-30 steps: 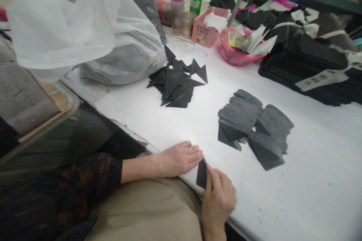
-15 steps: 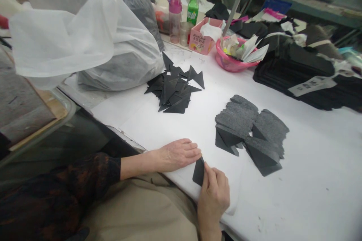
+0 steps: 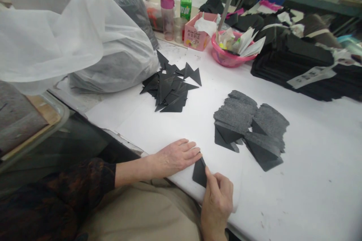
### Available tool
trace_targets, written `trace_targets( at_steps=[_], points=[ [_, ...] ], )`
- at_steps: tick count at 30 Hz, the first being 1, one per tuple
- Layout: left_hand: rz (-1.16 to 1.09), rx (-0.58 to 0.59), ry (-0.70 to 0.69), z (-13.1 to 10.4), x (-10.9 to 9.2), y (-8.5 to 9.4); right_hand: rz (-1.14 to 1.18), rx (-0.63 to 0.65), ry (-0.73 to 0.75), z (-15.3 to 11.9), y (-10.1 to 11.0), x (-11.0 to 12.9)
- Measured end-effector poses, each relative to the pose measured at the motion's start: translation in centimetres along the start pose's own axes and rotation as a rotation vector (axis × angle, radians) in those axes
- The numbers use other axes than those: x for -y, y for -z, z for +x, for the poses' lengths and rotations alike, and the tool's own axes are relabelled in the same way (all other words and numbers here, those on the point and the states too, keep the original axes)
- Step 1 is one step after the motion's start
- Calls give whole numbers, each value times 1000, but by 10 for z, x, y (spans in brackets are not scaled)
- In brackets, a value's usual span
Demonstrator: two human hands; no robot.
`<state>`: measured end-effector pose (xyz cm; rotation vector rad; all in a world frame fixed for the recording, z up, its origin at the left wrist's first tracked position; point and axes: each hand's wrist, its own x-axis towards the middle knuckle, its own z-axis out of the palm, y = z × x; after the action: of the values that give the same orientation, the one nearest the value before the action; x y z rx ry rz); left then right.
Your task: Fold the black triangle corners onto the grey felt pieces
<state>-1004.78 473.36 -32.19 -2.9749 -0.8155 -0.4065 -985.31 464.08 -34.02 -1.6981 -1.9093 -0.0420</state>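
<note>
A small dark triangular piece (image 3: 199,173) of sheet material lies at the table's near edge. My left hand (image 3: 178,158) rests flat, palm down, its fingertips pressing on the piece's upper corner. At the piece's right edge, my right hand (image 3: 219,196) is closed, thumb and forefinger pinching it; the other fingers are curled in. Farther back is a loose heap of black triangular pieces (image 3: 171,90). To the right, overlapping grey-black pieces (image 3: 240,109) are fanned out in rows, with some black triangles (image 3: 263,154) at their near side.
A large translucent plastic bag (image 3: 113,52) stands at the back left. Behind the heap are a pink-lidded bottle (image 3: 167,15), a green bottle (image 3: 186,3), a pink box (image 3: 199,35) and a pink basket (image 3: 232,58). Stacked black material (image 3: 305,64) with a paper label sits at the back right.
My right hand has shifted slightly right and down along the piece's edge. My left hand stays nearly in place on its upper corner. The whole view has shifted a little.
</note>
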Motion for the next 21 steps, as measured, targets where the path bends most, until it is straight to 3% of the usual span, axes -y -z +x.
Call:
trace_targets(
  at_steps=[12, 21],
  points=[
    [-11, 84, 2, -3, -3, 2, 35, 66, -8, -10, -2, -8],
    [60, 119, -13, 2, -7, 1, 36, 48, -27, -5, -3, -3]
  ],
)
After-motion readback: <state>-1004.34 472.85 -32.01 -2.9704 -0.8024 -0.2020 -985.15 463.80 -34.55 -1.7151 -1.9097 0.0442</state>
